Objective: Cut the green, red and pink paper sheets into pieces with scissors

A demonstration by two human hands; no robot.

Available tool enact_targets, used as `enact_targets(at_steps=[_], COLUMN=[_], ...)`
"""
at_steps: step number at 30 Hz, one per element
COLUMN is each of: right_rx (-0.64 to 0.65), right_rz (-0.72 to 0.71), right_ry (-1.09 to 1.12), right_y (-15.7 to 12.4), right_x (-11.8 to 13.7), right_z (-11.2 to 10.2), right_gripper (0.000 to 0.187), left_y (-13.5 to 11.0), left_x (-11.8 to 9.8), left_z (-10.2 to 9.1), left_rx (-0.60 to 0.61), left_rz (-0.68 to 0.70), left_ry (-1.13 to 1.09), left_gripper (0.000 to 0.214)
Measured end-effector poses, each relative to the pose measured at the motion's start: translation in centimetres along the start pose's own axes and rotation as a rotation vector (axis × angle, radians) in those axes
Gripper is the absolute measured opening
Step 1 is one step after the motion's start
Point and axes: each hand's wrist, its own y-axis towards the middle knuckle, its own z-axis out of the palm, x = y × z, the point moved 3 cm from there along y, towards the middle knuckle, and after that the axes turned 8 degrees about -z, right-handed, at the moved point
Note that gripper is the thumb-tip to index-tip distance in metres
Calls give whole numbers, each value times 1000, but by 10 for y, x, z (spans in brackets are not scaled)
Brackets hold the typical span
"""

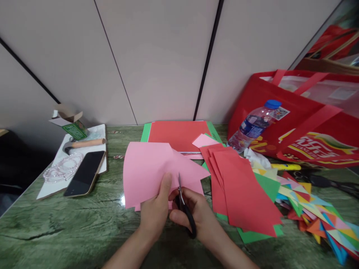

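My left hand (157, 209) grips a pink sheet of paper (146, 168) by its lower edge, thumb on top and the other fingers hidden beneath. In my right hand (193, 209) is a pair of scissors (188, 216) with black handles. Their blades point away from me and lie on the pink paper, just right of my left thumb. A pointed flap of the paper sticks out to the right of the blades. Beside it lies a fanned stack of red paper strips (244, 186), with green paper (249, 234) showing underneath.
Red sheets (179, 132) lie by the wall. On the left are a phone (86, 173), a wooden-handled tool (88, 143), beads (63, 168) and a small box (73, 125). A water bottle (252, 125), red bag (303, 123) and colourful folded paper (316, 209) are on the right.
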Motion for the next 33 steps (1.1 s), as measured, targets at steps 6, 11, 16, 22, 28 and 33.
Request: enact_targets(at_steps=[6,11,16,22,28,33], right_rx=[-6,-18,-23,-27,-34,-40], right_rz=[-20,-18,-27,-39,-23,-19], right_ry=[48,33,19,-32,-17,-43], right_y=[0,0,-1,0,0,0], right_x=[4,3,0,-2,-8,-8], right_z=[1,0,0,-1,-4,-4], right_gripper=[39,39,40,40,39,36], left_y=[-4,-4,-4,-3,-4,-7], left_x=[2,5,7,9,7,5], left_z=[4,4,6,4,4,6], left_rx=[46,63,100,84,78,101], left_rz=[-45,-54,-72,-86,-100,-116], left_ry=[25,48,-21,-23,23,-23], left_gripper=[31,34,35,34,35,38])
